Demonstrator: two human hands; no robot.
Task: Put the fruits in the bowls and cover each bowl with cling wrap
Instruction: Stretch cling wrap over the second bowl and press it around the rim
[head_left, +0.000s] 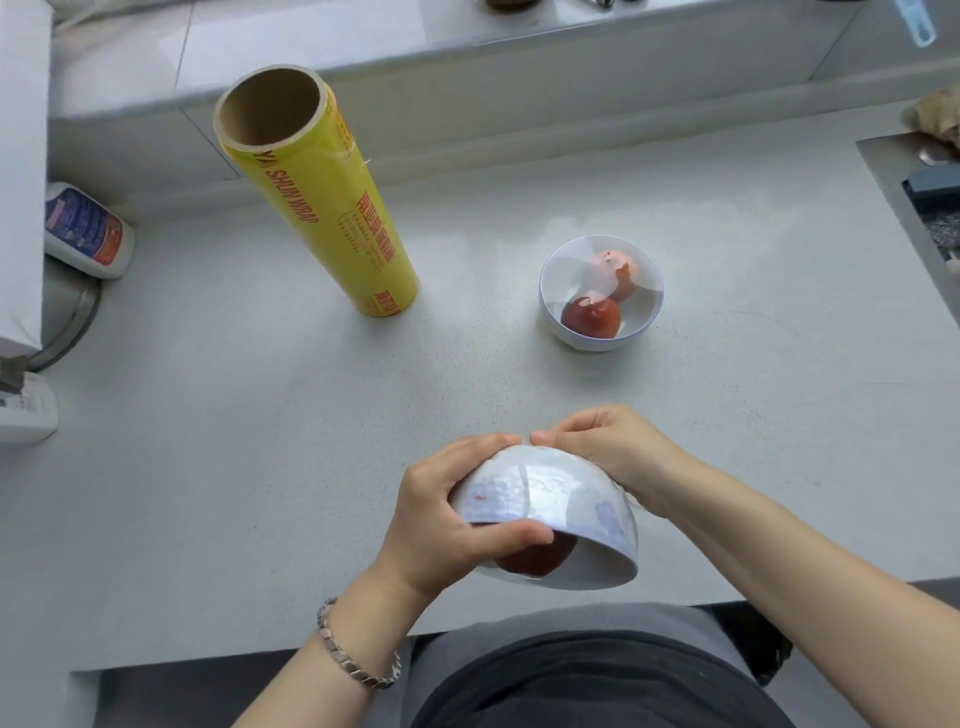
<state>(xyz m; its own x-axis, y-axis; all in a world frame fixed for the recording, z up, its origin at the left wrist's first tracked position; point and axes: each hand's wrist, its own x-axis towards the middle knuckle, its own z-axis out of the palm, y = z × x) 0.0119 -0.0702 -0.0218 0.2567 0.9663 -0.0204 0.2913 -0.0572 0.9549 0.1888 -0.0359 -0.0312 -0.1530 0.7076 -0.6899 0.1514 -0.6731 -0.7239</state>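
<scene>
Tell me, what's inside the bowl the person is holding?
One red fruit shows at the mouth of the tipped bowl, held between the left hand and right hand. The bowl's wall and a thumb hide the rest inside.

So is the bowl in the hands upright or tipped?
Tipped: the held bowl shows its outer wall upward, mouth turned down toward the person, red fruit visible inside.

Two bowls (545, 499) (587, 340), three fruits (592, 318) (621, 275) (540, 558), one cling-wrap roll (322, 223), two hands (441, 514) (613, 452).
</scene>
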